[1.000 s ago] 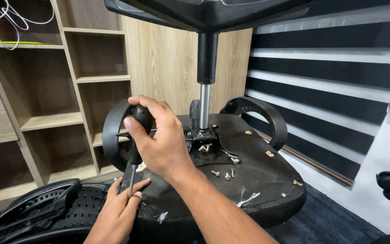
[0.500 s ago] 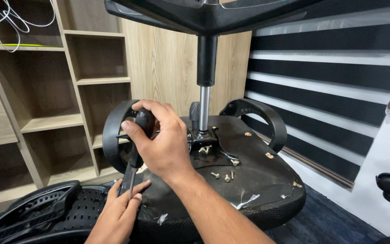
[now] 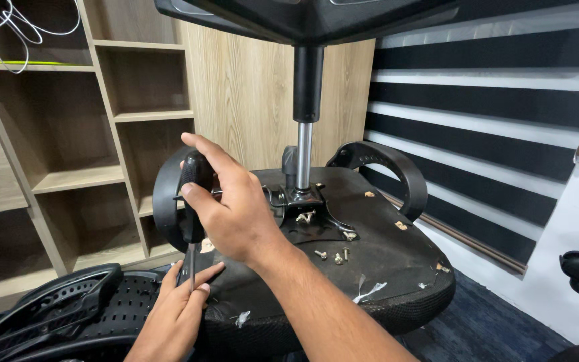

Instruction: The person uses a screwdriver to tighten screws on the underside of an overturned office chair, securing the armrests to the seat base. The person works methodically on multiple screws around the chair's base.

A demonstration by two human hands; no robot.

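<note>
Wooden shelves (image 3: 82, 134) left; striped blinds (image 3: 490, 114) right; white cable (image 3: 15, 27) top-left.

Loose screws (image 3: 333, 255) are lying on the upturned chair seat (image 3: 376, 268), right of the screwdriver (image 3: 192, 201) (standing near the seat's left edge); shelves (image 3: 82, 177) are standing behind, left.

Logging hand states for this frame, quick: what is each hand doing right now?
Right hand: closed loosely round the black screwdriver handle, index finger extended.
Left hand: fingertips pinch the screwdriver's shaft near its tip, at the upturned chair seat edge.
</note>
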